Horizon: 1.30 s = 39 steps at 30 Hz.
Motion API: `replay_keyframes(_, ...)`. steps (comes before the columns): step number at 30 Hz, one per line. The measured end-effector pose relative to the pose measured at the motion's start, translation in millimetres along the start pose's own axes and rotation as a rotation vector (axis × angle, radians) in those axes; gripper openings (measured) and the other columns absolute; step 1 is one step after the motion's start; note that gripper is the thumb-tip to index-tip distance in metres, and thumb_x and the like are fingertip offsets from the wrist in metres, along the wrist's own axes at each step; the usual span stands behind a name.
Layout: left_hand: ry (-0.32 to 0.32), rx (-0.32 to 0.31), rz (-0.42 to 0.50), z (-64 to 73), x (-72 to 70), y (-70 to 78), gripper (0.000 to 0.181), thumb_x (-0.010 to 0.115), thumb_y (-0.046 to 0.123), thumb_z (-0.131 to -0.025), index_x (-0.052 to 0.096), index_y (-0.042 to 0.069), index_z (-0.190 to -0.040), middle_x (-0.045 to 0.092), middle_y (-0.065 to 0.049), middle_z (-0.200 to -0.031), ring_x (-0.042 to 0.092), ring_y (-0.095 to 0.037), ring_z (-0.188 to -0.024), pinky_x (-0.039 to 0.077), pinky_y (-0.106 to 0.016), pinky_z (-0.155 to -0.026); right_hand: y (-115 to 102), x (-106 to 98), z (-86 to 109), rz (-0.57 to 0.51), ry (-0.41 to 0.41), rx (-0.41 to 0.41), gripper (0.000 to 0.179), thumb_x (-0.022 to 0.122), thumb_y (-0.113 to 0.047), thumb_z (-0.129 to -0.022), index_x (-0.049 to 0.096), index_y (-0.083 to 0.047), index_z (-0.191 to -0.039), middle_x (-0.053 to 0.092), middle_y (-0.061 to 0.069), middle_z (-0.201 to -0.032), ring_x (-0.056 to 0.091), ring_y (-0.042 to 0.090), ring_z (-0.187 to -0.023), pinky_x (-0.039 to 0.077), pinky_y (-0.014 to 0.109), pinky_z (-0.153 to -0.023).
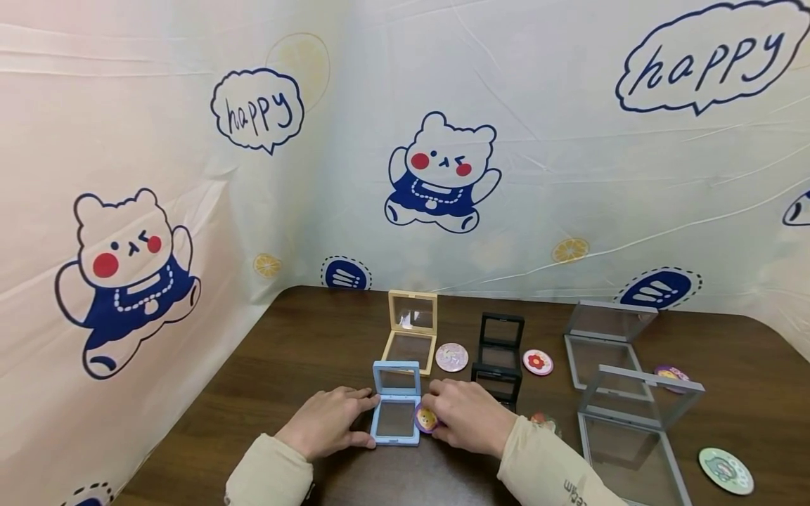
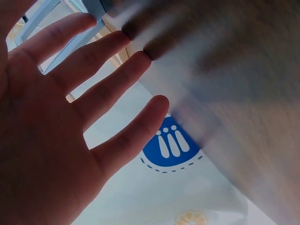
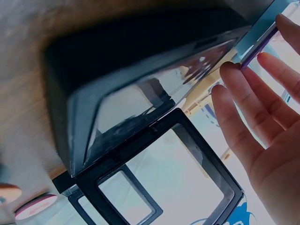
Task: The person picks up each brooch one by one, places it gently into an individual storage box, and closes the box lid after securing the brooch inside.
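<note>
A light-blue hinged display frame [image 1: 397,443] lies unfolded on the table, its clear-windowed lid raised at the back. My left hand [image 1: 325,424] rests beside its left edge, thumb and fingertips at the rim; the left wrist view shows the fingers [image 2: 117,89] spread and nearly straight. Between thumb and fingers my right hand [image 1: 471,414] pinches a purple-rimmed round badge [image 1: 427,420] with a yellow picture, held at the frame's right edge. In the right wrist view the badge [image 3: 258,48] appears edge-on. Its underside is hidden in the head view.
Behind stand an open cream frame [image 1: 413,331] and a lilac badge [image 1: 452,358]. Black frames [image 1: 502,342], a red-flower badge [image 1: 538,362], grey frames [image 1: 607,362], another purple badge [image 1: 672,376] and a green badge [image 1: 725,471] lie to the right. Printed cloth [image 1: 538,176] surrounds the table.
</note>
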<state>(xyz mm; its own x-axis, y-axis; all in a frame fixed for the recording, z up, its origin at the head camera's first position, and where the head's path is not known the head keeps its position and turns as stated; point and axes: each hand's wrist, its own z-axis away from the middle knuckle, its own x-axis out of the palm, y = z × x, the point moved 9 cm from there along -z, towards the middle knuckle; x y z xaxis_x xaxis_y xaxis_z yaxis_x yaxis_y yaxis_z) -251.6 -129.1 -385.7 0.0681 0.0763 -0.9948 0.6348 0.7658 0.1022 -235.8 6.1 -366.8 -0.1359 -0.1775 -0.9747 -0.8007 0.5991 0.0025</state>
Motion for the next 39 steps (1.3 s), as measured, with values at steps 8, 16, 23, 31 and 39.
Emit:
replay_keyframes(8,0.017,0.015,-0.018,-1.9,-0.7,2.9,0.062,0.081,0.046,-0.082,0.070,0.006,-0.128,0.069,-0.018,-0.122,0.068,-0.036,-0.104,0.056,-0.051,-0.078,-0.1,0.8,-1.9,-0.035,-0.021,0.017,0.025,0.087,-0.021,-0.081,0.076,-0.009,-0.100,0.065,0.001,-0.095,0.060,0.007,-0.078,0.053,0.024,-0.066)
replay_keyframes(16,0.049,0.027,-0.027,-2.0,-2.0,5.6,0.063,0.081,0.048,-0.080,0.070,0.007,-0.127,0.070,-0.019,-0.120,0.069,-0.037,-0.100,0.056,-0.051,-0.076,-1.8,2.0,-4.2,-0.080,-0.048,0.015,0.023,0.086,-0.020,-0.083,0.077,-0.009,-0.100,0.064,0.001,-0.093,0.059,0.005,-0.077,0.052,0.020,-0.067)
replay_keyframes(23,0.060,0.024,-0.033,-2.6,-3.0,7.6,0.064,0.081,0.050,-0.079,0.071,0.008,-0.126,0.070,-0.019,-0.119,0.069,-0.037,-0.097,0.056,-0.051,-0.074,-2.1,1.3,-4.7,-0.141,-0.045,0.005,0.017,0.085,-0.016,-0.084,0.079,-0.008,-0.097,0.065,0.002,-0.094,0.058,0.002,-0.079,0.050,0.017,-0.069)
replay_keyframes(31,0.056,0.016,-0.041,-3.0,-2.2,8.2,0.063,0.081,0.050,-0.079,0.071,0.008,-0.126,0.070,-0.019,-0.118,0.069,-0.037,-0.097,0.056,-0.051,-0.075,-4.8,-0.4,-6.6,-0.122,-0.031,-0.014,0.016,0.086,-0.019,-0.084,0.080,-0.008,-0.095,0.063,0.002,-0.094,0.058,0.002,-0.077,0.050,0.016,-0.067)
replay_keyframes(39,0.054,0.008,-0.033,-2.6,-1.9,8.6,0.062,0.082,0.049,-0.079,0.071,0.008,-0.126,0.069,-0.018,-0.118,0.068,-0.036,-0.099,0.056,-0.052,-0.076,-8.7,-1.5,-9.3,-0.096,-0.021,-0.035,0.015,0.086,-0.021,-0.083,0.081,-0.010,-0.093,0.064,0.002,-0.094,0.058,0.003,-0.077,0.050,0.016,-0.068)
